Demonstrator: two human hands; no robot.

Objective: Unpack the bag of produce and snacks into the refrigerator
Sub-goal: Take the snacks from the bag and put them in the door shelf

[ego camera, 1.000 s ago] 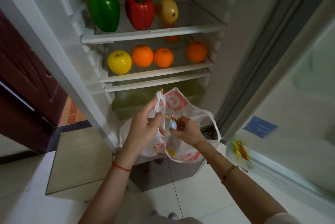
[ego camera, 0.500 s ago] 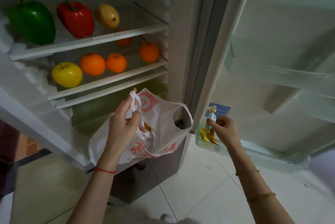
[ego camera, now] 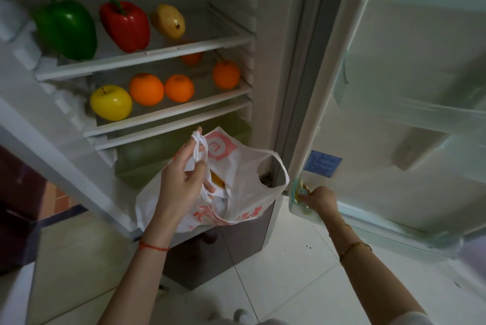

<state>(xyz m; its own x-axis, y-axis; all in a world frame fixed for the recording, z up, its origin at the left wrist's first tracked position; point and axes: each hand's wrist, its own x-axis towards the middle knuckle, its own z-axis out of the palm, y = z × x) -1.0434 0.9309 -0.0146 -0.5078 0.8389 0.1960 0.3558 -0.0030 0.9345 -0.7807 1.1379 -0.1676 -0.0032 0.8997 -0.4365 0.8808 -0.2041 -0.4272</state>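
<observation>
Head view, kitchen floor level: we look down on a person unpacking a white plastic bag (ego camera: 236,188) before an open refrigerator (ego camera: 265,35). Our left hand (ego camera: 181,188) has its grip curled round the bag's knotted handle, holding the sack just in front of the pale green crisper drawer (ego camera: 157,151); something yellow shows inside the bag's mouth, so the job looks unfinished. Our right hand (ego camera: 319,197) reaches into the lowest door bin (ego camera: 297,206), fingers curled about a small wrapped snack (ego camera: 302,190) whose shape we cannot make out clearly. The risks, as we judge them: the bin is shallow and sits at the door's very corner, so a loose release could send the snack over the rim onto the tiles; the bag hangs from one handle only, its far loop gaping, and a tilt could spill what remains; the door could also swing if the hand presses on the bin. Behind, the upper shelf (ego camera: 147,58) carries a green pepper (ego camera: 67,29), a red pepper (ego camera: 126,25) and a yellowish pear-like fruit (ego camera: 168,21); the shelf below holds a yellow apple (ego camera: 111,102) and several oranges (ego camera: 146,89). White floor tiles (ego camera: 289,272) lie underfoot, with dark cabinetry at left and dim light throughout.
</observation>
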